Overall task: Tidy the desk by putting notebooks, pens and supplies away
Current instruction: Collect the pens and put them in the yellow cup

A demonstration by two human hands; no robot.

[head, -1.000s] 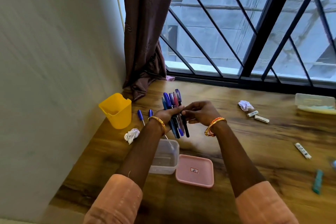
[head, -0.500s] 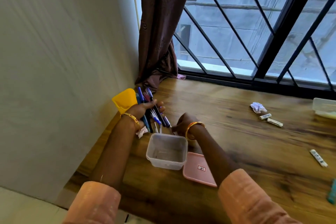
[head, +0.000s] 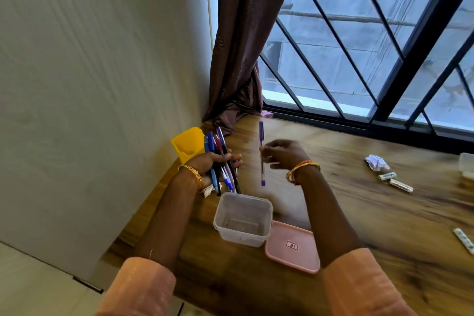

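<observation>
Head view looks down on a wooden desk [head: 359, 226] set into a corner, with a plain pale wall [head: 102, 72] along its left edge and a large window [head: 359, 46] with black diagonal bars behind it. A brown curtain [head: 241, 46] hangs down in the corner and bunches on the desk's far end. Near the front edge a clear plastic container [head: 243, 219] stands open, and a pink lid [head: 292, 250] lies flat just beside it on its right. A yellow cup [head: 187, 143] stands at the wall, behind the left hand [head: 213, 164], which is closed around a bundle of pens [head: 221, 161] held roughly upright above the desk, between the cup and the container. The right hand [head: 284, 154] pinches a single blue pen [head: 261, 154] upright in the air, apart from the bundle. Farther right lie a crumpled paper [head: 377, 162], two small white tubes [head: 395, 180] near it and another white tube [head: 464, 240] at the frame edge. A second crumpled scrap [head: 208, 190] shows under the left wrist.
</observation>
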